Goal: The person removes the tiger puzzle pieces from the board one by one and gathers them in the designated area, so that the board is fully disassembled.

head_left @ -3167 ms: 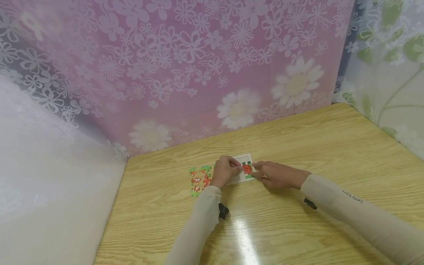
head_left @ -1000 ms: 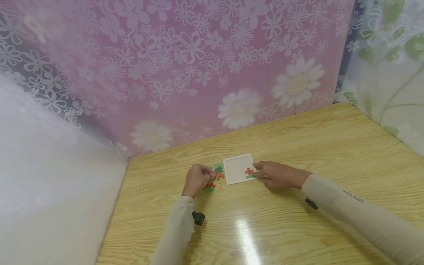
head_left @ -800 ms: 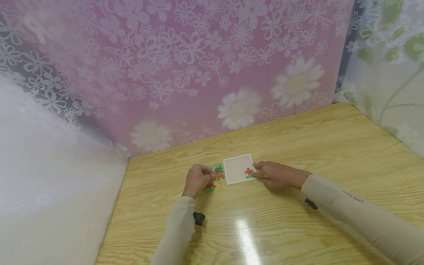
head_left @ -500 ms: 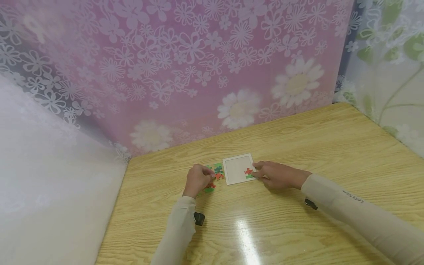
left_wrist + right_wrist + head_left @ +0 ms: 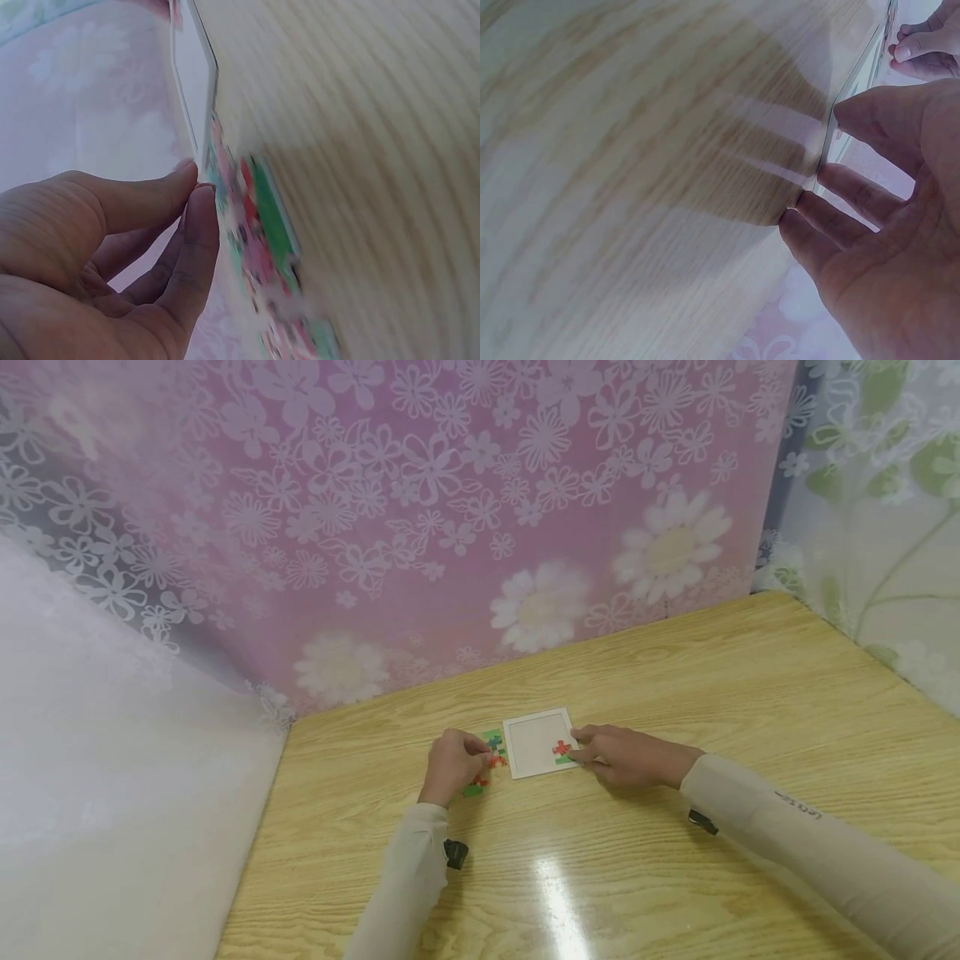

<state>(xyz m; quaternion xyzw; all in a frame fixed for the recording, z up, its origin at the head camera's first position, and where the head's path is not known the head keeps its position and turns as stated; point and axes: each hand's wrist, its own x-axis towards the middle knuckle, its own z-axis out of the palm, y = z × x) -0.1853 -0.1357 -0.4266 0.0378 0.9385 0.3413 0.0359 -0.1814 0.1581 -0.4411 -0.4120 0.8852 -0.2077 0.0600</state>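
In the head view, my left hand (image 5: 456, 764) hovers over a cluster of jigsaw pieces (image 5: 493, 742) left of the white puzzle frame (image 5: 542, 772). Its thumb and index finger pinch a small piece, of which only a thin reddish edge (image 5: 204, 185) shows in the left wrist view. My right hand (image 5: 626, 753) rests at the frame's right edge, fingertips against the rim and the table in the right wrist view. One red and green piece (image 5: 561, 748) lies in the frame's lower right corner. The left hand hides part of the cluster.
Everything lies on a wood-grain table (image 5: 600, 860). Behind it hangs a pink flowered curtain (image 5: 450, 527). A white sheet (image 5: 135, 760) borders the left side, and a pale leafy one (image 5: 900, 527) the right.
Since the oldest frame, my left hand has moved left from the frame to the cluster, and an upper red-green piece has left the frame. Lately it has shifted slightly right. The right hand stays put.
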